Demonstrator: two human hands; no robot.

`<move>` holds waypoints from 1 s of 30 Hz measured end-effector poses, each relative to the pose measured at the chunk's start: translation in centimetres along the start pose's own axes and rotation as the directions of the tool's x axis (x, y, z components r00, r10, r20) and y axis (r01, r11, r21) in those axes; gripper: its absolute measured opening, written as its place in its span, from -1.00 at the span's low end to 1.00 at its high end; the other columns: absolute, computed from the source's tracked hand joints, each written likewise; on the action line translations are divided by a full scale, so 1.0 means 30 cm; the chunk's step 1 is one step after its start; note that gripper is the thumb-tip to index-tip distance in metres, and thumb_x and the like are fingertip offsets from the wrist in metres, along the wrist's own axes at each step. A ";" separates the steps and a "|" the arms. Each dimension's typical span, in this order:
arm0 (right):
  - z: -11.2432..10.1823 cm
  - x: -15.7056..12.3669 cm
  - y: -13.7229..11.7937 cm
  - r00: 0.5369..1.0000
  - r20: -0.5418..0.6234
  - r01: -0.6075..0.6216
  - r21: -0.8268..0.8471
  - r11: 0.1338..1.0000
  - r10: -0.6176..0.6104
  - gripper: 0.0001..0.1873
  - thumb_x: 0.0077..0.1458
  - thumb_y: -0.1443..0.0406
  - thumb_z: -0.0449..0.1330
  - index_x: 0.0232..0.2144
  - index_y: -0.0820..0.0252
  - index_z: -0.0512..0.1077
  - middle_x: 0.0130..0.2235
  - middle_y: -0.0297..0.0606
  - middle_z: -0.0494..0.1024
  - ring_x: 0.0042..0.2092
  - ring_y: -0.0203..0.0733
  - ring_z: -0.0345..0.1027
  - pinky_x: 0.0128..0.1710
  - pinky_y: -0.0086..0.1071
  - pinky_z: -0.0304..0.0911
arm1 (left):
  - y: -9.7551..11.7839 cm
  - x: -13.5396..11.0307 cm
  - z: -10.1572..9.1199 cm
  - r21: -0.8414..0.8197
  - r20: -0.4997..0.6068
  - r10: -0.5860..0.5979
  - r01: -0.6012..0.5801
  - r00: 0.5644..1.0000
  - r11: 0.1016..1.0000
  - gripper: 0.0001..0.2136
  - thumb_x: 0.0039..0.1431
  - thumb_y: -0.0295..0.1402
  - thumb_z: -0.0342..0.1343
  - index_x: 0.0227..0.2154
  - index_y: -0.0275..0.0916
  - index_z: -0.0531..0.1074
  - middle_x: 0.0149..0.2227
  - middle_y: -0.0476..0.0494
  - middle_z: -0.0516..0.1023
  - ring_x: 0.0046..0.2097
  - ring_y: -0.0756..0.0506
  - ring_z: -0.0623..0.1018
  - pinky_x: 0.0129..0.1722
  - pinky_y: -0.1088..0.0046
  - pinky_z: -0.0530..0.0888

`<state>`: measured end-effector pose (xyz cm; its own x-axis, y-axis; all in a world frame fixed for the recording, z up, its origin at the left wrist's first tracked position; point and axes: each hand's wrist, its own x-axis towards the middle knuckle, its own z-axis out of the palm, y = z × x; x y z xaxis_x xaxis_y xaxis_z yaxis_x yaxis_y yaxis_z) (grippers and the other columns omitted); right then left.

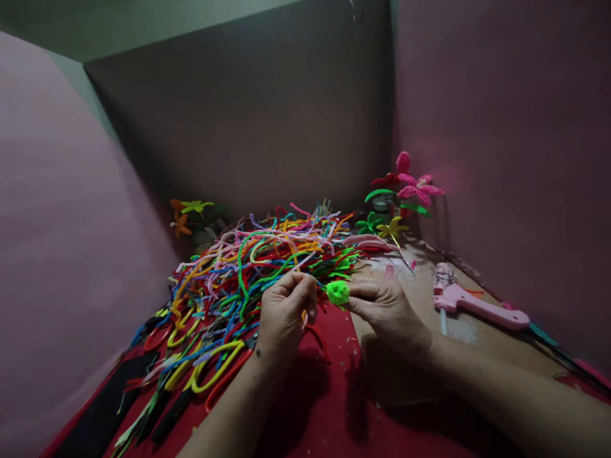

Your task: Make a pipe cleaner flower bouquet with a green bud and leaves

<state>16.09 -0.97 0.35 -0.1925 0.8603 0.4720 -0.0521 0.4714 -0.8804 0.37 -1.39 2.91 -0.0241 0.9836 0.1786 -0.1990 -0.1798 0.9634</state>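
Note:
Between the fingertips of my right hand [382,308] is a small bright green fuzzy piece [338,292], rounded and seemingly made of pipe cleaner. My left hand [289,302] is closed in a pinch just left of that green piece; whatever its fingertips grip is too small to make out. Both hands are raised over the red cloth [329,407], in front of a large heap of many-coloured pipe cleaners [258,254]. Loose green pipe cleaner ends [346,257] lie right behind the green piece.
Scissors with yellow and red handles [217,366] lie beside my left forearm. A pink glue gun [482,306] rests on a brown board [410,381] at right. Pink pipe cleaner flowers [420,189] stand at back right, orange ones [181,224] at back left. Walls enclose the table.

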 end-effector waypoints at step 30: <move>-0.014 0.009 0.027 0.949 0.088 0.312 -0.400 0.862 -0.303 -0.78 0.05 0.46 0.06 -0.54 0.26 0.46 -0.55 -0.28 0.37 -0.45 -0.27 0.27 -0.42 -0.40 0.18 | 0.087 -0.042 -0.025 0.570 0.589 0.565 -0.793 0.577 0.216 -0.83 0.04 -0.61 0.12 -0.30 -0.29 0.41 -0.35 -0.10 0.48 -0.31 0.04 0.46 -0.30 0.56 0.41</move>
<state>16.42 -0.27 -0.22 -0.2529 0.6568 0.7104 0.2866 0.7522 -0.5934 -0.85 -3.10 5.05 0.4508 0.4589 0.7656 0.5344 -0.8258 0.1803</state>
